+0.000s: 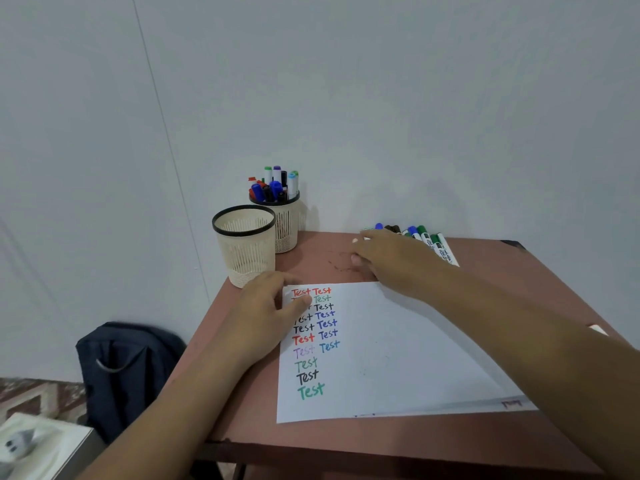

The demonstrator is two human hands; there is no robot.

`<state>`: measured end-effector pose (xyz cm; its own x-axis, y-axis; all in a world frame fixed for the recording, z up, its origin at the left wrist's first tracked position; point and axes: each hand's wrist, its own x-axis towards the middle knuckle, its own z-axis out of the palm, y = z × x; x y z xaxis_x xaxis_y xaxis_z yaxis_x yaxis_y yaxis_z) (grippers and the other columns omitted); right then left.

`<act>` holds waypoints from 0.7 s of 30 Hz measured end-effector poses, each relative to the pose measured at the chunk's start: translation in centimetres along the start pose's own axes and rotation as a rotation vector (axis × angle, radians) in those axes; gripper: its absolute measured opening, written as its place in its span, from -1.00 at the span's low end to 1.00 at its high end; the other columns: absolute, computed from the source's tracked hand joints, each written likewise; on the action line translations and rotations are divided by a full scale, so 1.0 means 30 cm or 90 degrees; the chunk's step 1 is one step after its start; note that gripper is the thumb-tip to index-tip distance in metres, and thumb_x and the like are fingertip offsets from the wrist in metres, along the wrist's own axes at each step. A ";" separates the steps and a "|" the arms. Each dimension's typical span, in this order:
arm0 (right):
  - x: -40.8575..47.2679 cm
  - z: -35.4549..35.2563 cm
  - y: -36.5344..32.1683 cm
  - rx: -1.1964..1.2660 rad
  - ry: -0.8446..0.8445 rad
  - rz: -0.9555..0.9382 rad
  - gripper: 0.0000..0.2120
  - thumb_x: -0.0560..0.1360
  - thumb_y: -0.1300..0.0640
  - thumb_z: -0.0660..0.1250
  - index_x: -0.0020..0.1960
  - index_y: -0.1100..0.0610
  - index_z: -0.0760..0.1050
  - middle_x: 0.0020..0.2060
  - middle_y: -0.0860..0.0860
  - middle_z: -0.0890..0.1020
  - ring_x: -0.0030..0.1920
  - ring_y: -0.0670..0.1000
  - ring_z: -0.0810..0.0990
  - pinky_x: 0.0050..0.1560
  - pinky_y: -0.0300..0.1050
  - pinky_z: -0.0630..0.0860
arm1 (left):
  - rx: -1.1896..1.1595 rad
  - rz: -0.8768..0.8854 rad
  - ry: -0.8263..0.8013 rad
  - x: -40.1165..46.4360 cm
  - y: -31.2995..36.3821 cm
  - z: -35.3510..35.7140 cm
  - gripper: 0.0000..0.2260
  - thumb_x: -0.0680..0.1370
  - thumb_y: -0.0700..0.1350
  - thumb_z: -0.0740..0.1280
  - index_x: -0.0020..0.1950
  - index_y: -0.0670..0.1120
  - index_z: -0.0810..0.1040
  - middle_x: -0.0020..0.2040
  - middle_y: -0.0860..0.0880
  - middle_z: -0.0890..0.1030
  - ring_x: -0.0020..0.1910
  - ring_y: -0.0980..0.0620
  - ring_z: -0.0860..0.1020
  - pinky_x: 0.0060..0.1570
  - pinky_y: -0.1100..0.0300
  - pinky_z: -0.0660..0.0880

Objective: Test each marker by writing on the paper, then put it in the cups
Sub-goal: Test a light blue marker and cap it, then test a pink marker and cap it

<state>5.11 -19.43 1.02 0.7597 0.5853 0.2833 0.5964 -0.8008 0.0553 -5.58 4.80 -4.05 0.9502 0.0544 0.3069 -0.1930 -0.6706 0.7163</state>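
A white paper [398, 348] lies on the reddish table [519, 299], with coloured "Test" words in two columns at its left. My left hand [266, 310] rests on the paper's top-left corner, thumb on the sheet. My right hand [391, 258] reaches over the table's far side, fingers spread, beside a row of capped markers [429, 239] lying by the wall; whether it touches one is hidden. Two mesh cups stand at the far-left corner: the near cup [246, 247] looks empty, and the far cup [287, 230] holds several markers.
A white wall rises right behind the table. A dark blue backpack [124, 372] stands on the floor to the left. A white object [31, 445] lies at the bottom-left corner. A small white thing [598, 330] sits near the table's right edge.
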 end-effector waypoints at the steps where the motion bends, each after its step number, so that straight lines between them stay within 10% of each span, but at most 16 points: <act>1: -0.013 -0.015 -0.009 0.100 0.014 0.039 -0.82 0.71 0.06 0.16 0.00 0.00 0.50 -0.07 -0.11 0.58 0.00 0.00 0.56 -0.12 0.00 0.51 | 0.006 0.006 0.000 -0.002 0.000 0.000 -0.76 0.55 0.15 0.41 0.18 0.15 0.57 0.11 0.29 0.51 0.13 0.25 0.47 0.17 0.13 0.48; 5: -0.091 -0.094 -0.083 0.440 0.172 0.176 -0.79 0.73 0.08 0.19 0.03 -0.07 0.58 -0.36 -0.21 0.61 -0.26 -0.29 0.55 -0.16 -0.33 0.46 | 0.080 0.080 0.014 -0.014 0.004 0.001 -0.70 0.56 0.13 0.39 0.27 0.13 0.54 0.22 0.23 0.49 0.25 0.17 0.40 0.26 0.19 0.36; 9: -0.139 -0.115 -0.128 0.755 0.220 0.265 -0.71 0.74 0.12 0.16 0.03 -0.02 0.65 -0.12 -0.11 0.75 -0.01 -0.08 0.73 0.05 -0.03 0.63 | 0.135 0.196 0.040 -0.029 0.011 0.009 -0.66 0.58 0.11 0.37 0.33 0.10 0.49 0.28 0.22 0.46 0.31 0.20 0.35 0.28 0.46 0.16; 15: -0.190 -0.136 -0.200 1.002 0.209 0.314 -0.70 0.75 0.15 0.12 0.10 0.23 0.61 -0.07 0.19 0.75 -0.04 0.14 0.77 -0.11 -0.13 0.68 | 0.094 0.213 0.025 -0.040 0.018 0.021 -0.55 0.64 0.12 0.26 0.50 0.03 0.38 0.31 0.20 0.45 0.29 0.21 0.38 0.31 0.41 0.22; 21: -0.196 -0.104 -0.260 1.006 0.204 0.345 -0.76 0.70 0.05 0.26 0.05 0.16 0.64 -0.12 0.16 0.75 -0.05 0.09 0.76 -0.06 0.00 0.70 | 0.091 0.169 0.011 -0.043 0.026 0.024 -0.61 0.64 0.27 0.05 -0.02 0.00 0.47 -0.21 0.09 0.49 -0.17 0.08 0.47 -0.17 0.04 0.44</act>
<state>-4.81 -17.02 1.92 0.9867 0.1021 0.1266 0.1131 0.1286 -0.9852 -6.77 3.68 -4.34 0.8664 -0.1249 0.4834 -0.3966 -0.7603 0.5144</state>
